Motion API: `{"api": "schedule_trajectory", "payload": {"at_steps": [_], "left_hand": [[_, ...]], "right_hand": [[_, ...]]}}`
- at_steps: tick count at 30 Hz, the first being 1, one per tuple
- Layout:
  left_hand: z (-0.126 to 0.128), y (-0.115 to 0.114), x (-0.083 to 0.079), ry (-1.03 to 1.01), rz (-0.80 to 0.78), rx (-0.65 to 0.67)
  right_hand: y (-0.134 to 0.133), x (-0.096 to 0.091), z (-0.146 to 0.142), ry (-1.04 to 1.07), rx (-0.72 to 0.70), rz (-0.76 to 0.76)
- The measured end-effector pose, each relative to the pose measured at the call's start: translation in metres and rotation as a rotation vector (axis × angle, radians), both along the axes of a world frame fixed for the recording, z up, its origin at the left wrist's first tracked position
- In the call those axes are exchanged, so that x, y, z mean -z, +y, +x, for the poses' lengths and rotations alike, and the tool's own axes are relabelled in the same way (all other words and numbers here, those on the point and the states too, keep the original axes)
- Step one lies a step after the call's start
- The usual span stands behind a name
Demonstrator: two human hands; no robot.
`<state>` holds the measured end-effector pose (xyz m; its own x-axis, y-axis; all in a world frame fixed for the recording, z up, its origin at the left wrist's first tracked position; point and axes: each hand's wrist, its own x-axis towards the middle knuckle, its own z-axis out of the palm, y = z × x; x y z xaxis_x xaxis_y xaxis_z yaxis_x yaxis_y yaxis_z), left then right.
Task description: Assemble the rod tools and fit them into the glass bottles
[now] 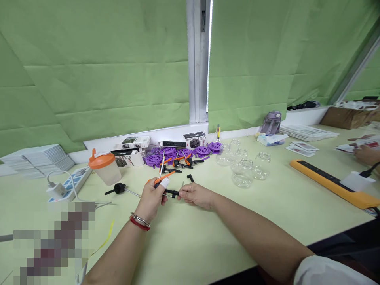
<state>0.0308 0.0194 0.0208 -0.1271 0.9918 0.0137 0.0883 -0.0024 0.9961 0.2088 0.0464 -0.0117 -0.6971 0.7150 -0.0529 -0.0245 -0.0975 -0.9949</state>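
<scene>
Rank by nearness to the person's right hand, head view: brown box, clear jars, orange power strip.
From the right hand:
1. Clear jars: just ahead, to its right.
2. Orange power strip: farther right.
3. Brown box: far right, at the back by the wall.

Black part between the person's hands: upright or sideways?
Sideways: the black part runs nearly level in the picture, from the left hand across to the right hand.
</scene>
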Motion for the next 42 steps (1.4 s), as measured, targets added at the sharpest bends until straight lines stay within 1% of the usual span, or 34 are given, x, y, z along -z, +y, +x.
{"api": "schedule_trajectory", "payload": {"at_steps": [3,7,17,23,29,36,42], "left_hand": [[0.001,0.0,0.0,0.001,-0.008,-0.012],[0.001,0.0,0.002,0.005,-0.02,0.001],[0.002,0.001,0.004,-0.001,-0.005,0.021],[-0.001,0.001,-0.001,0.012,-0.027,0.084],[-0.006,-0.001,-0.006,-0.028,-0.061,0.162],[-0.009,-0.002,-0.005,-0.01,-0.095,0.198],[-0.009,-0.002,-0.005,-0.049,-0.1,0.211]], "right_hand": [[-0.001,0.001,-0.001,-0.026,0.005,0.006],[-0.002,0.002,-0.002,-0.007,0.01,-0.019],[0.002,0.003,0.001,0.009,-0.009,-0.138],[0.003,0.004,0.002,-0.002,-0.022,-0.126],[0.004,0.006,0.002,-0.027,-0.024,-0.109],[0.004,0.005,0.003,-0.038,-0.001,-0.1],[0.003,0.004,0.003,-0.054,0.016,-0.089]]}}
